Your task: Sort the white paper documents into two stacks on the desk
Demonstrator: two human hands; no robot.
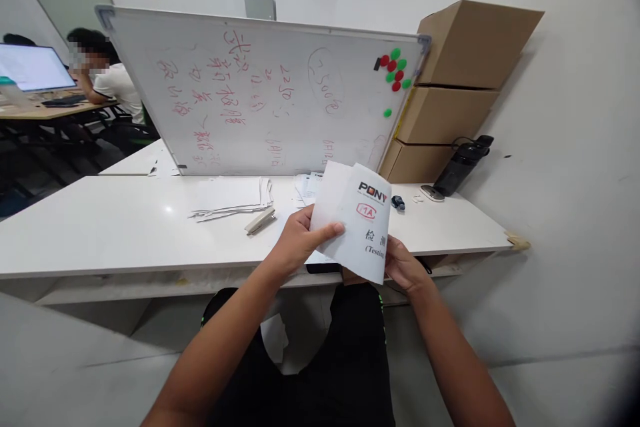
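Both my hands hold a white printed paper sheet [356,213] marked "PONY" above the near edge of the white table [125,220]. The sheet curves, its right part bent back. My left hand [305,233] grips the left edge, thumb on the front face. At the lower right edge, my right hand [403,263] is closed on the paper, its fingertips partly hidden behind it. Left of the hands lie a stack of papers [227,193] and a pale stapler [261,221]. More printed papers [305,187] lie behind the held sheet, partly covered by it.
A whiteboard [280,100] with red writing and round magnets leans at the back. Cardboard boxes [470,47] are stacked on its right, beside a black bottle [463,163] and a computer mouse [432,193]. A person [115,77] sits by a monitor [37,67] at far left.
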